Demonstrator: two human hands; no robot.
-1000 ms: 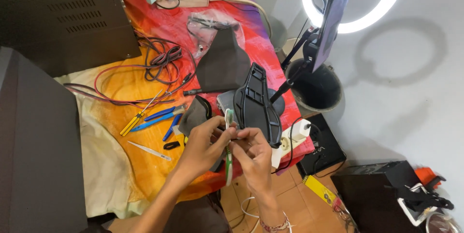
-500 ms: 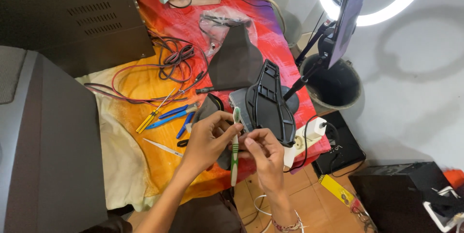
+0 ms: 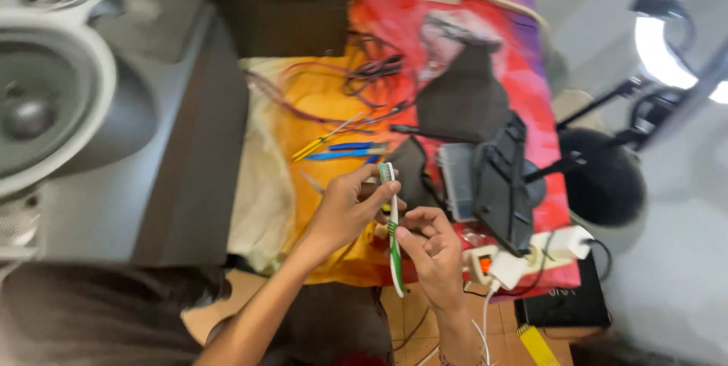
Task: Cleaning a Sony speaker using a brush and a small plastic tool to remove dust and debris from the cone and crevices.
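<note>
My right hand [image 3: 431, 248] grips the middle of a green and white toothbrush [image 3: 393, 245], bristle end up and handle pointing down. My left hand [image 3: 345, 207] is closed by the brush head, its fingertips pinching something small that I cannot make out. Both hands hover over the near edge of a table covered with an orange and red cloth [image 3: 326, 108]. Just right of the hands stands a black plastic device shell [image 3: 500, 184].
A large grey loudspeaker [image 3: 83, 108] fills the left. Yellow and blue hand tools [image 3: 341, 147] and tangled wires [image 3: 356, 78] lie on the cloth. A white power strip [image 3: 523, 256] sits at the table's near right corner. A lit ring light [image 3: 675, 47] stands at the right.
The view has swung left and closer, bringing the loudspeaker into sight. The toothbrush now stands more upright between my hands, and the hands sit lower left of the black shell.
</note>
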